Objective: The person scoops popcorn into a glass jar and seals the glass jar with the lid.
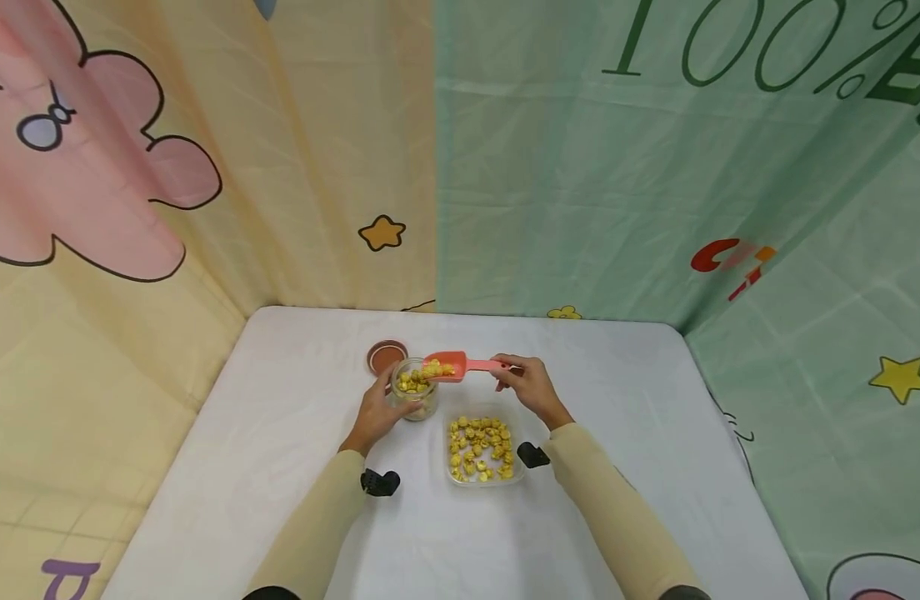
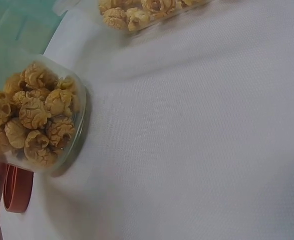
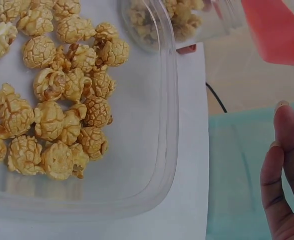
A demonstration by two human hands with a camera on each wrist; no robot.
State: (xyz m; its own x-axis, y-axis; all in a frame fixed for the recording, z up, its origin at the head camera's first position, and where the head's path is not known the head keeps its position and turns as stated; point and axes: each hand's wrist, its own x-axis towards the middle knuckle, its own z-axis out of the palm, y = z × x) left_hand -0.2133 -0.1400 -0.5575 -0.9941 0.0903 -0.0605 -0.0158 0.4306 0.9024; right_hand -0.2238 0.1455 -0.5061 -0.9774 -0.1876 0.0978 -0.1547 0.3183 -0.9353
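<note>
Nearest the person, one clear plastic tray [image 1: 447, 467] sits on the white table [image 1: 280, 500], and all positions below are given relative to it. The tray holds a loose single layer of caramel popcorn [image 1: 481, 448]; the right wrist view shows roughly two dozen pieces clustered toward one side, leaving bare plastic floor toward the tray's near wall. Just beyond the tray's far left corner stands one small clear jar [image 1: 417, 390], upright, mouth open, and already filled with popcorn nearly to the rim. The left hand [image 1: 375, 412] is wrapped around the jar's side with curled fingers, which appears to steady the jar so it does not tip or slide while it is loaded. Above the tray's far edge, the right hand [image 1: 530, 385] pinches the end of the handle of one red scoop [image 1: 451, 366], held roughly level with its bowl directly over the jar mouth; the scoop bowl carries a small heap of popcorn, and this level attitude seems intended to keep the pieces from spilling before they are over the opening. In the right wrist view, the remaining fingers [image 3: 282, 170] of that hand extend loosely beside the handle. Farther back, beyond the jar and apart from it, one brown lid [image 1: 387, 357] lies flat on the table, set aside so that the jar mouth stays accessible.
</note>
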